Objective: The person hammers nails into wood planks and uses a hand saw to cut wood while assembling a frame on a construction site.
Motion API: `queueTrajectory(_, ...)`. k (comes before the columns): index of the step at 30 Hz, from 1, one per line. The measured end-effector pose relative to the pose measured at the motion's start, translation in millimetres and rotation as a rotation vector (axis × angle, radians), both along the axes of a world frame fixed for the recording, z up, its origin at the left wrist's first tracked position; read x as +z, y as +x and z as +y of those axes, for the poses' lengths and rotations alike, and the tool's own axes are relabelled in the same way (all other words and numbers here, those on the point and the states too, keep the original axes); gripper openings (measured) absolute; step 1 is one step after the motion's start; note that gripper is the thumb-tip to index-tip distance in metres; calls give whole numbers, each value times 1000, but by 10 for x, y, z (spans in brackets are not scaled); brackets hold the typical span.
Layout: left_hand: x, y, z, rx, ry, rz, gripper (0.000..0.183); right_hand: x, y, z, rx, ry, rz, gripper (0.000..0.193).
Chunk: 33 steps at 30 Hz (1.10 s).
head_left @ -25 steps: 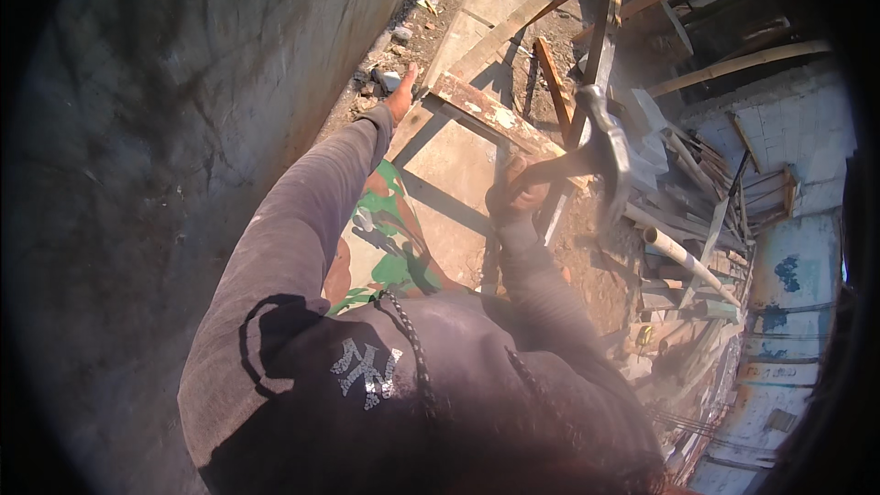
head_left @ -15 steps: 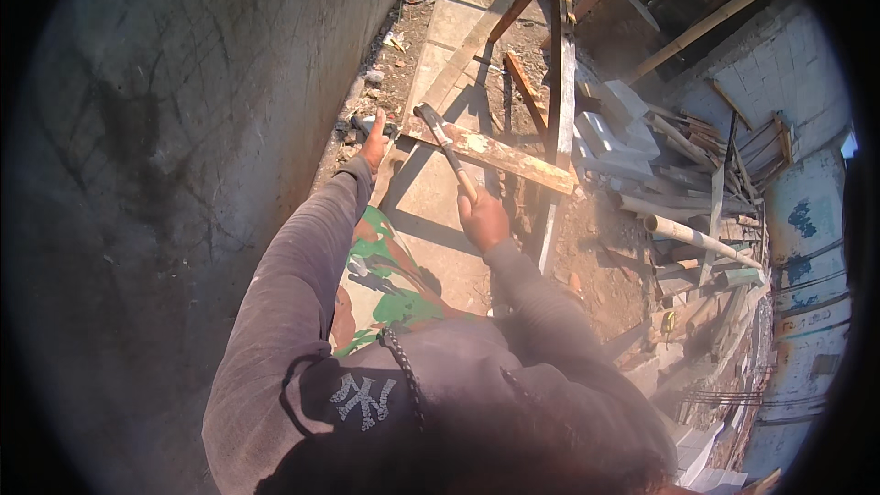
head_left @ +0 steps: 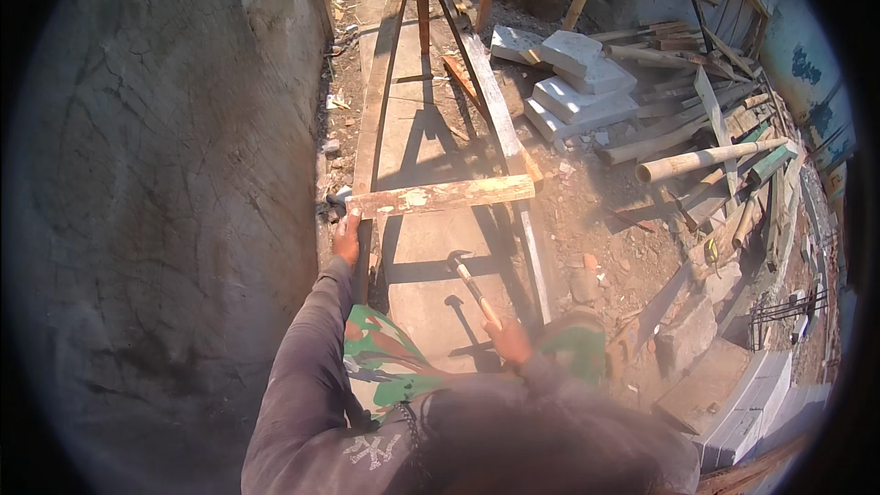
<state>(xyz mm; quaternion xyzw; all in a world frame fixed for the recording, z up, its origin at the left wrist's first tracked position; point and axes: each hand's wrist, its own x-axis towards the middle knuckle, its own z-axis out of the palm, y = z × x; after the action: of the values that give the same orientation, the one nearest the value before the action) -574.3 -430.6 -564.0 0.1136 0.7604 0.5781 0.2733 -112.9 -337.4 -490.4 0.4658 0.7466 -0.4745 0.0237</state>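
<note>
Our left hand (head_left: 346, 242) touches the crossboard (head_left: 440, 196) at its left end, grip unclear; our right hand (head_left: 511, 342) clasps a hammer (head_left: 475, 287) on the crossboard's near side.

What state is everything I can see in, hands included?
Brown wooden board with pale patches: spanning the frame's long beams.
A-shaped wooden frame: beams converging at the far end.
Claw hammer with pale wooden handle: held, head apart from the board.
Right hand: closed around the handle.
Left hand: at the board's left end, grip unclear.
White rectangular blocks: loosely stacked.
</note>
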Motion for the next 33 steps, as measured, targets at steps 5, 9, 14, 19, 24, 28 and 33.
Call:
queueTrajectory(5, 588, 319, 123, 39, -382, 107, 87, 604, 349, -177, -584, -645, 36, 33)
queueTrajectory(9, 1140, 603, 29, -336, -769, 145, 93, 1266, 870, -122, -773, -989, 310, 22)
queueTrajectory(14, 1810, 1265, -217, -711, -766, -158, 89, 1519, 1870, -46, -521, -581, 76, 30)
queueTrajectory(19, 2836, 2082, -614, -881, -791, -222, 90, 2081, 3038, -335, -266, -308, -428, 47)
queueTrajectory(24, 3510, 2161, -842, -999, -850, -296, 90, 2753, 3875, -809, 41, -285, -670, 42)
queueTrajectory(28, 4126, 2189, -854, -818, -910, -452, 79, 3313, 4183, -1125, -107, -408, -733, 41)
queueTrajectory(33, 3930, 1569, -632, -721, -1044, -466, 80, 3384, 4104, -1585, -313, -513, -696, 39)
